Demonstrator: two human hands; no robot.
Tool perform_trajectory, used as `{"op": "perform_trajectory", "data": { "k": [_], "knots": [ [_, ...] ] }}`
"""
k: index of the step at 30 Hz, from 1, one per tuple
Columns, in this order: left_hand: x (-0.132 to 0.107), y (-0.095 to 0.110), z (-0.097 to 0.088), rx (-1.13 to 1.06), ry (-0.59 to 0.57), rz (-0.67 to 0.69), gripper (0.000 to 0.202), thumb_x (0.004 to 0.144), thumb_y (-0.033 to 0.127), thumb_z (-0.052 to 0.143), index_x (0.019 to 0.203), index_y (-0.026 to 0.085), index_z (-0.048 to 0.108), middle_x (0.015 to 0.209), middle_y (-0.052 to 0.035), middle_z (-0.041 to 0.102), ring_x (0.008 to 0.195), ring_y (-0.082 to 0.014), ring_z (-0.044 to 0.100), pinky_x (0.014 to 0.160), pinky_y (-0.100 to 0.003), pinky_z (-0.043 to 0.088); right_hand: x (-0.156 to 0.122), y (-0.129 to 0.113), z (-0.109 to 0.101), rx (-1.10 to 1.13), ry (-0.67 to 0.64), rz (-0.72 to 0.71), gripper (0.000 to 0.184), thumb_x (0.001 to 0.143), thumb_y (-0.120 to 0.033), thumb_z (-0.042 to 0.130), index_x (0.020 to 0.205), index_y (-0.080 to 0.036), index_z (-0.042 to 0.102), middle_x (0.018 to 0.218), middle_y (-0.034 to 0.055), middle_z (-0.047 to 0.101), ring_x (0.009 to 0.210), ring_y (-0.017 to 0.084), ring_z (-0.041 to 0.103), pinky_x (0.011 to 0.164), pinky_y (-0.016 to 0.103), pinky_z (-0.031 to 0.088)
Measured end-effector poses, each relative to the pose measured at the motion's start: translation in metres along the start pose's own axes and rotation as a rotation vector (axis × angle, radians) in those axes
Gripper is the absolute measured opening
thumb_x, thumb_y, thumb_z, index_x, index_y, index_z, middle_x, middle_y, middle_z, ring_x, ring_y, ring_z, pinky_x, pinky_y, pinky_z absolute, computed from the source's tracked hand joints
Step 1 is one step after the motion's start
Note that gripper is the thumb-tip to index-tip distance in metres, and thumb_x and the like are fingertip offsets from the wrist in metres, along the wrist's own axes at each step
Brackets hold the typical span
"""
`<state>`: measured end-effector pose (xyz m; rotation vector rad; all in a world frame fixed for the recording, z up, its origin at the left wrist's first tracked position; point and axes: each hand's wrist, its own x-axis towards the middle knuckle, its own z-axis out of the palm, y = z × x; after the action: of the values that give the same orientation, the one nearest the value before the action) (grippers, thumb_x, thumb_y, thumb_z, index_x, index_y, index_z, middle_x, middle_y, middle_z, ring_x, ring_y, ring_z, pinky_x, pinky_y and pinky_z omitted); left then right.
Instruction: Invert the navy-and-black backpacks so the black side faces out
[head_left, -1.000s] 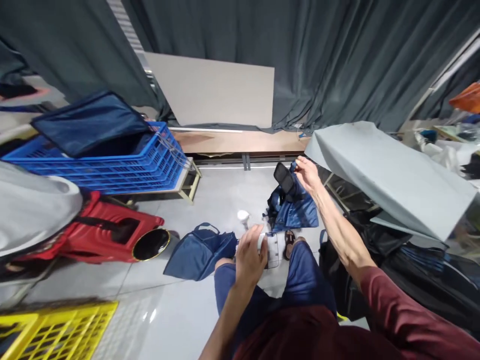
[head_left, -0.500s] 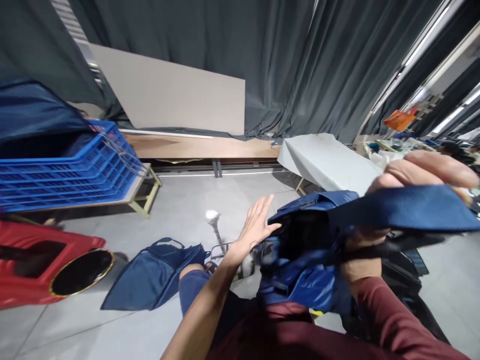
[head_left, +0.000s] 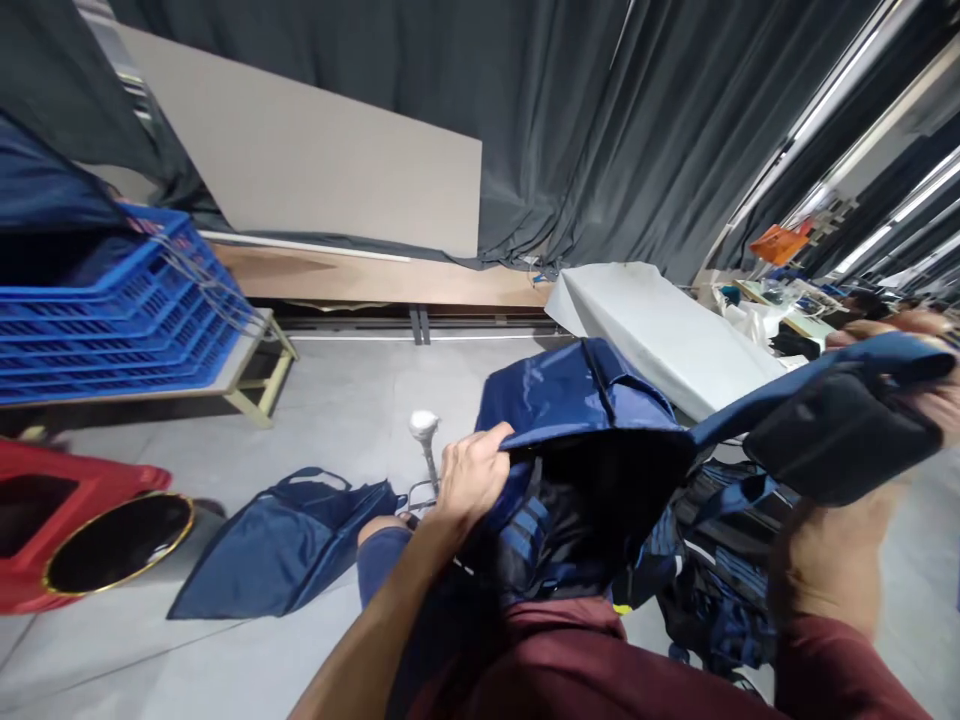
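Observation:
A navy blue bag (head_left: 577, 400) hangs open over my lap, its dark inside facing me. My left hand (head_left: 471, 475) is closed on the bag's left rim, fingers curled over the fabric. My right hand (head_left: 911, 345) sits at the far right edge, pinched on the bag's blue strap and its black shoulder pad (head_left: 840, 440), pulled up and to the right. Only the fingertips of that hand show. A second flat blue bag (head_left: 281, 540) lies on the floor to the left of my knee.
Stacked blue crates (head_left: 112, 310) rest on a low bench at left. A red bin (head_left: 67, 515) with a gold-rimmed black opening lies below them. A grey-covered table (head_left: 660, 325) stands at right, dark bags (head_left: 720, 590) beneath. A white-knobbed stand (head_left: 424, 440) rises from the grey floor.
My left hand went from open and spread beside the bag to gripping its rim. My right hand pulled the strap farther right, and the bag has opened up toward me.

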<state>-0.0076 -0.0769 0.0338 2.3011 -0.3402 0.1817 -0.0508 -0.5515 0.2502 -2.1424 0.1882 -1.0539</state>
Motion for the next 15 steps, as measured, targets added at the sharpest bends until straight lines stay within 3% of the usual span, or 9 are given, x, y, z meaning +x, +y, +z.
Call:
{"op": "perform_trajectory", "data": {
  "k": [3,5,6,8,10,11,13,15],
  "knots": [
    [-0.019,0.021,-0.017,-0.065,-0.097,-0.140,0.031,0.086,0.023,0.052,0.097,0.024,0.082,0.089,-0.0069,0.079,0.086,-0.0249,0.067,0.089,-0.033,0.050,0.002,0.027,0.018,-0.142,-0.269,0.173,0.060,0.092,-0.076,0.067,0.135,-0.035,0.077,0.121,0.0220,0.079,0.107,0.044,0.077,0.089,0.067,0.062],
    [-0.026,0.032,-0.016,-0.181,-0.142,-0.220,0.023,0.080,0.026,0.053,0.083,0.023,0.075,0.081,-0.0043,0.073,0.083,-0.0231,0.061,0.085,-0.031,0.049,-0.024,0.033,0.044,-0.321,-0.312,0.103,0.055,0.092,-0.068,0.069,0.124,-0.024,0.079,0.119,0.0241,0.079,0.112,0.043,0.076,0.102,0.067,0.060],
    [-0.028,0.036,-0.015,-0.253,-0.166,-0.251,0.017,0.076,0.027,0.052,0.075,0.023,0.069,0.074,-0.0023,0.067,0.079,-0.0214,0.057,0.080,-0.030,0.048,-0.046,0.031,0.058,-0.377,-0.341,0.000,0.058,0.095,-0.065,0.067,0.130,-0.020,0.078,0.131,0.0253,0.077,0.125,0.044,0.074,0.113,0.069,0.056],
    [-0.029,0.038,-0.014,-0.401,-0.209,-0.315,0.009,0.067,0.029,0.051,0.065,0.023,0.058,0.064,0.0010,0.052,0.070,-0.0183,0.047,0.070,-0.028,0.044,-0.099,0.024,0.082,-0.318,-0.524,-0.206,0.070,0.102,-0.060,0.064,0.160,-0.021,0.065,0.167,0.0229,0.059,0.160,0.042,0.054,0.133,0.067,0.043],
    [-0.027,0.036,-0.018,-0.550,-0.197,-0.383,0.010,0.058,0.031,0.051,0.063,0.023,0.054,0.060,0.0027,0.043,0.065,-0.0165,0.040,0.060,-0.027,0.037,-0.155,0.016,0.104,-0.188,-0.840,-0.198,0.092,0.100,-0.058,0.073,0.182,-0.033,0.039,0.188,0.0122,0.036,0.175,0.035,0.034,0.141,0.058,0.037],
    [-0.026,0.036,-0.022,-0.637,-0.183,-0.408,0.012,0.054,0.031,0.052,0.063,0.023,0.054,0.059,0.0033,0.043,0.063,-0.0157,0.038,0.056,-0.027,0.034,-0.180,0.014,0.116,-0.138,-0.909,-0.139,0.105,0.098,-0.059,0.078,0.186,-0.037,0.027,0.191,0.0093,0.028,0.177,0.033,0.029,0.143,0.055,0.036],
    [-0.025,0.040,-0.031,-0.835,-0.158,-0.419,0.015,0.050,0.030,0.054,0.063,0.022,0.054,0.060,0.0039,0.044,0.060,-0.0139,0.035,0.051,-0.026,0.029,-0.215,0.012,0.144,-0.070,-0.835,0.011,0.127,0.091,-0.063,0.086,0.189,-0.037,0.009,0.194,0.0097,0.017,0.179,0.033,0.024,0.144,0.055,0.034],
    [-0.025,0.052,-0.037,-1.005,-0.160,-0.398,0.016,0.050,0.028,0.056,0.064,0.022,0.053,0.062,0.0042,0.045,0.058,-0.0120,0.033,0.049,-0.024,0.028,-0.227,0.011,0.176,-0.017,-0.648,0.094,0.134,0.087,-0.067,0.086,0.189,-0.032,0.007,0.193,0.0144,0.020,0.177,0.037,0.029,0.143,0.059,0.034]
  ]
}}
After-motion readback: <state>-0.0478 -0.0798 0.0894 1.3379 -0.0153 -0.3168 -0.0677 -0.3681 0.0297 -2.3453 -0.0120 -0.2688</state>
